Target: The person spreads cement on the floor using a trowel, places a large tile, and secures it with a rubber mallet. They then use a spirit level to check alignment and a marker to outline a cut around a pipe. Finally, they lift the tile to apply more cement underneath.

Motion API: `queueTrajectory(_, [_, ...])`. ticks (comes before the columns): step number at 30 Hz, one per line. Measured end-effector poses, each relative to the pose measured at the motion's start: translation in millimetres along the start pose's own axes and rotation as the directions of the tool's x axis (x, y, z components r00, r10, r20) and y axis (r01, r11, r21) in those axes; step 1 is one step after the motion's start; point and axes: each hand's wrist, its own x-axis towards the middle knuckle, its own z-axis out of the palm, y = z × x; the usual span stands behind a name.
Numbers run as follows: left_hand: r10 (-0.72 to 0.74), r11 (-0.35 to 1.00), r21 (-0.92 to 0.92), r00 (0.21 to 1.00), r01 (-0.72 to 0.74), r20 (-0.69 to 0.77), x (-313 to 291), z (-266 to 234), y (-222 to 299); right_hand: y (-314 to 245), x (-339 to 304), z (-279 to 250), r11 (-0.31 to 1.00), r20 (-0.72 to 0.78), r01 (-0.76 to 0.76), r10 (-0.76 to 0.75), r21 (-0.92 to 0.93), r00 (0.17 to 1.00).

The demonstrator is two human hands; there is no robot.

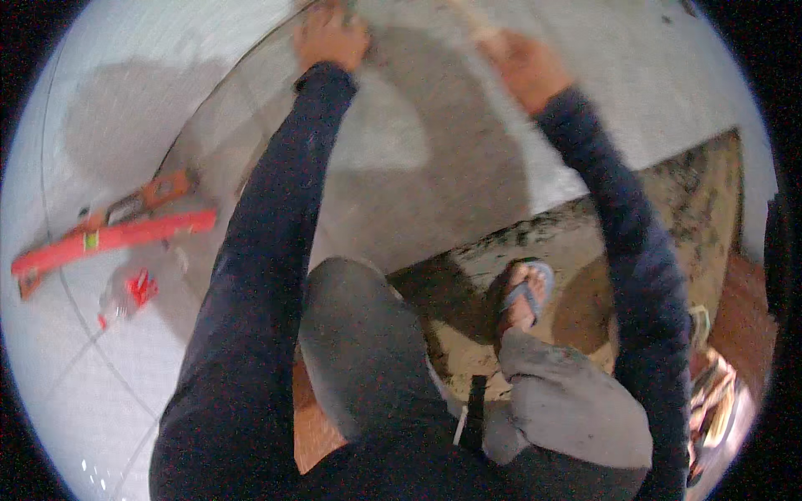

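My left hand [332, 40] is at the top edge, over a dark joint beside a large grey floor tile [376, 213]. Its fingers are blurred and partly cut off, so I cannot make out whether they grip anything. My right hand [530, 71] is raised to the right of it, closed around a thin, pale stick-like handle [468, 15]. The handle's far end runs out of view, which hides what kind of tool it is. Shadows of my arms and head fall across the tile.
At the left lie a red spirit level [125, 232], an orange-and-dark handled tool [150, 196] and a clear plastic bottle with red parts [140, 286]. Bare, rough ground [476, 346] shows under my sandalled foot [525, 294]. Bundled colourful material [714, 392] sits at the lower right.
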Motion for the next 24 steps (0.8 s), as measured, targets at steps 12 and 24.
queueTrajectory(12, [0.046, 0.999, 0.013, 0.999, -0.046, -0.006, 15, -20, -9, -7, -61, -8, 0.918, 0.070, -0.294, 0.286, 0.267, 0.956])
queueTrajectory(24, [0.017, 1.000, -0.023, 0.999, -0.016, 0.030, 26, -20, -21, -7, 22, 37, 0.989, -0.112, -0.048, 0.032, -0.138, 0.993])
